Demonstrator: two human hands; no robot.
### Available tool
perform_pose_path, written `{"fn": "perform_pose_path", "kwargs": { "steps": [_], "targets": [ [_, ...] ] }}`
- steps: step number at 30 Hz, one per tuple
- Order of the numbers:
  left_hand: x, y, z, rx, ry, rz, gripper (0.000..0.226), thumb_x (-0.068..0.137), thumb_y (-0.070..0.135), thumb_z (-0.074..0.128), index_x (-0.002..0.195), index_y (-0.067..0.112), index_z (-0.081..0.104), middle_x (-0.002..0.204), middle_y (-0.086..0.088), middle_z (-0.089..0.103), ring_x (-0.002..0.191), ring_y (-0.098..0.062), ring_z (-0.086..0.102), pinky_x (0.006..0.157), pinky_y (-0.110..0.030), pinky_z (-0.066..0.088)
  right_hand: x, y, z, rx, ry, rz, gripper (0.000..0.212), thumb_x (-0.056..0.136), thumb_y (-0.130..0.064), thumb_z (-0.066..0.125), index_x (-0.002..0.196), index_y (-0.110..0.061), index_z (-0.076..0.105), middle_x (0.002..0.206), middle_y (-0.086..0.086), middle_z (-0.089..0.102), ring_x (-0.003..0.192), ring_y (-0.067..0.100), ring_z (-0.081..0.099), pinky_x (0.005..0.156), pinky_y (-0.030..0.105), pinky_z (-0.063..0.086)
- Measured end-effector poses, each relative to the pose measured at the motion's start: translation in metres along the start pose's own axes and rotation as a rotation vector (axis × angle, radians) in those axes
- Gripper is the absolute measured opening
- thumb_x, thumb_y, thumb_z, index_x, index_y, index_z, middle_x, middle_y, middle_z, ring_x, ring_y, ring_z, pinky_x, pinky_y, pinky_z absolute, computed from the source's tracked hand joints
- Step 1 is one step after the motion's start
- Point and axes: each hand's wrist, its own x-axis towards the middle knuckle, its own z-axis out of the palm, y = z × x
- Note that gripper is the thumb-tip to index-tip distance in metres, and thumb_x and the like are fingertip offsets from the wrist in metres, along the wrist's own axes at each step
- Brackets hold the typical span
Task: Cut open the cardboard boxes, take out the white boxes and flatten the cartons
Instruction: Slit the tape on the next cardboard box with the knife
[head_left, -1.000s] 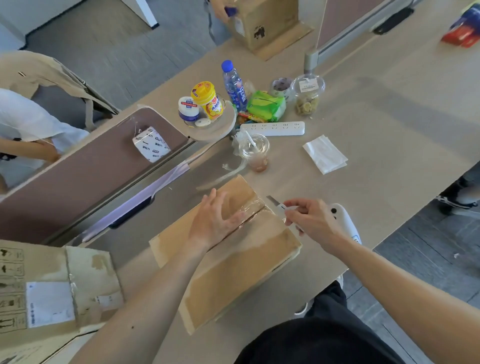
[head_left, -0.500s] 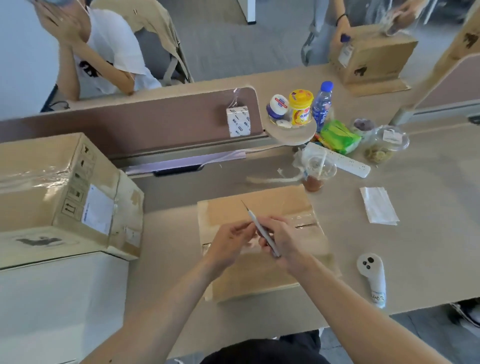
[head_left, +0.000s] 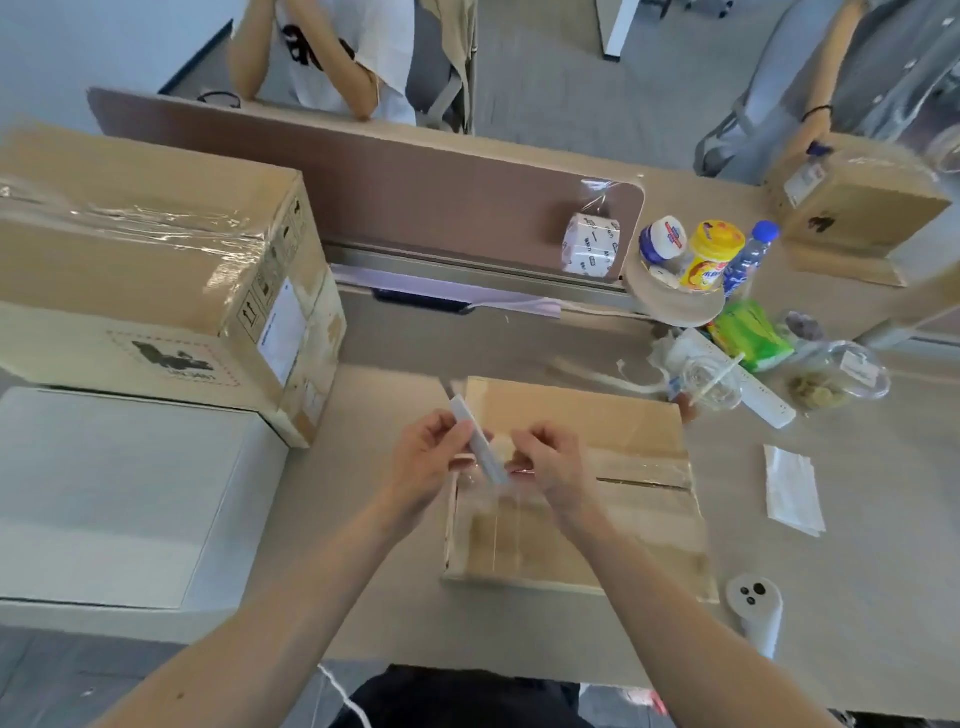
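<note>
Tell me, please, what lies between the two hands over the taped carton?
In the head view, a slim pale utility knife lies between the left hand and the right hand; both pinch it, above the carton.

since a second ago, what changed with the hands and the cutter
The left hand lifted off the carton and took hold of the cutter, which the right hand raised clear of it; both hands now hold it above the carton. The carton stayed shut on the desk.
</note>
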Motion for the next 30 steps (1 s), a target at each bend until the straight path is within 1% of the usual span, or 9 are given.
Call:
{"fn": "perform_pose_path", "kwargs": {
  "steps": [2, 3, 6, 9, 11, 14, 17, 22, 30],
  "targets": [
    [0.003, -0.001, -0.019, -0.023, 0.083, -0.04, 0.015, 0.102, 0.013, 0.055, 0.088, 0.01, 0.059, 0.083, -0.011, 0.073, 0.075, -0.023, 0.071, 0.071, -0.038, 0.059, 0.011, 0.01, -0.008, -0.319, 0.102, -0.171, 0.017, 0.085, -0.012, 0.067, 0.073, -0.023, 0.064, 0.072, -0.007, 0.062, 0.076, 0.022, 0.061, 0.074, 0.038, 0.05],
    [0.002, -0.003, -0.027, -0.005, 0.122, -0.05, 0.015, 0.101, 0.013, 0.056, 0.087, 0.01, 0.058, 0.078, -0.012, 0.07, 0.07, -0.024, 0.068, 0.066, -0.036, 0.058, 0.016, 0.017, -0.014, -0.46, 0.129, -0.229, 0.007, 0.086, -0.014, 0.067, 0.086, -0.021, 0.068, 0.087, -0.006, 0.065, 0.087, 0.021, 0.062, 0.082, 0.034, 0.048],
    [-0.002, -0.014, -0.043, 0.084, 0.188, -0.083, 0.014, 0.1, 0.014, 0.058, 0.087, 0.008, 0.059, 0.066, -0.01, 0.06, 0.055, -0.023, 0.058, 0.056, -0.033, 0.05, 0.023, 0.039, -0.026, -0.803, 0.091, -0.262, 0.043, 0.088, -0.036, 0.061, 0.127, -0.019, 0.06, 0.134, 0.001, 0.055, 0.125, 0.024, 0.05, 0.107, 0.04, 0.038],
    [-0.008, -0.025, -0.047, 0.187, 0.197, -0.117, 0.014, 0.1, 0.018, 0.057, 0.093, 0.007, 0.062, 0.066, -0.008, 0.058, 0.045, -0.022, 0.051, 0.044, -0.028, 0.044, 0.025, 0.063, -0.025, -1.018, 0.065, -0.295, 0.059, 0.093, -0.048, 0.049, 0.147, -0.024, 0.043, 0.159, 0.003, 0.03, 0.148, 0.026, 0.022, 0.12, 0.041, 0.017],
    [-0.013, -0.03, -0.046, 0.256, 0.164, -0.116, 0.015, 0.1, 0.021, 0.057, 0.095, 0.008, 0.063, 0.068, -0.008, 0.059, 0.04, -0.021, 0.049, 0.039, -0.025, 0.041, 0.023, 0.067, -0.021, -1.085, 0.085, -0.296, 0.064, 0.094, -0.053, 0.037, 0.151, -0.026, 0.035, 0.162, 0.003, 0.023, 0.15, 0.026, 0.016, 0.122, 0.04, 0.01],
    [-0.017, -0.036, -0.042, 0.3, 0.119, -0.116, 0.017, 0.1, 0.019, 0.057, 0.092, 0.005, 0.063, 0.066, -0.008, 0.059, 0.04, -0.024, 0.049, 0.037, -0.022, 0.038, 0.02, 0.067, -0.019, -1.133, 0.13, -0.328, 0.072, 0.089, -0.059, 0.022, 0.152, -0.026, 0.036, 0.161, 0.004, 0.026, 0.15, 0.027, 0.019, 0.122, 0.041, 0.011],
    [-0.019, -0.04, -0.039, 0.349, 0.087, -0.096, 0.022, 0.099, 0.016, 0.056, 0.088, -0.001, 0.063, 0.06, -0.004, 0.06, 0.037, -0.025, 0.052, 0.039, -0.02, 0.036, 0.02, 0.068, -0.018, -1.147, 0.126, -0.324, 0.076, 0.087, -0.061, 0.018, 0.153, -0.027, 0.033, 0.162, 0.003, 0.023, 0.151, 0.026, 0.016, 0.123, 0.04, 0.007],
    [-0.019, -0.042, -0.043, 0.361, 0.068, -0.078, 0.023, 0.099, 0.018, 0.057, 0.088, 0.0, 0.066, 0.057, 0.001, 0.059, 0.034, -0.022, 0.051, 0.039, -0.021, 0.035, 0.019, 0.068, -0.017, -1.149, 0.127, -0.323, 0.076, 0.087, -0.061, 0.017, 0.154, -0.028, 0.03, 0.163, 0.002, 0.02, 0.151, 0.025, 0.013, 0.123, 0.04, 0.007],
    [-0.016, -0.048, -0.045, 0.388, 0.053, -0.042, 0.027, 0.099, 0.02, 0.056, 0.083, 0.0, 0.065, 0.058, -0.003, 0.06, 0.035, -0.023, 0.053, 0.041, -0.025, 0.036, 0.02, 0.068, -0.018, -1.17, 0.106, -0.314, 0.076, 0.087, -0.061, 0.014, 0.155, -0.029, 0.024, 0.165, 0.0, 0.015, 0.152, 0.022, 0.008, 0.124, 0.039, 0.003]
  ]
}}
